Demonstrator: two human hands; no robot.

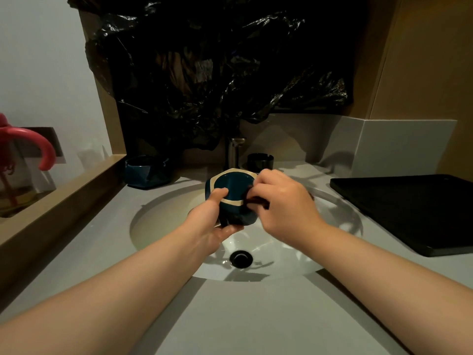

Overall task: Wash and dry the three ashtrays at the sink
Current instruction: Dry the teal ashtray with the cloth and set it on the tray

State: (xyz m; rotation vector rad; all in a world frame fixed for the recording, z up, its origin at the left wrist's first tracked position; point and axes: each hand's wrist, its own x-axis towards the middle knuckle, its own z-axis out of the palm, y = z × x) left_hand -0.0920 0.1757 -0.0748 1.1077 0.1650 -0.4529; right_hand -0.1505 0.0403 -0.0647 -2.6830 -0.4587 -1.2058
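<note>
Dim light falls on a grey table (245,316) with a round white sink (158,221) set into it, a black plastic sheet (204,73) hanging over the wall behind the tap (234,152). Over the basin, the left hand (212,221) cups a blue ashtray with a pale rim (230,185) from below, its fingers clenched around the body and the thumb hooked over the rim. The right hand (279,201) presses a dark cloth or sponge (253,201) against the ashtray's right side, fingers closed on it; whether this is scrubbing or drying cannot be told, and no running water shows. Two more ashtrays wait on the table at the back: a second blue ashtray (147,171) left of the tap and a black ashtray (260,161) just right of it, both well apart from the hands. Whether either has been washed is not visible. A black tray (409,211) lies to the right with nothing on it. By my judgement the work is at one ashtray of three, with at most that piece nearly cleaned and the other two probably still to do.
</note>
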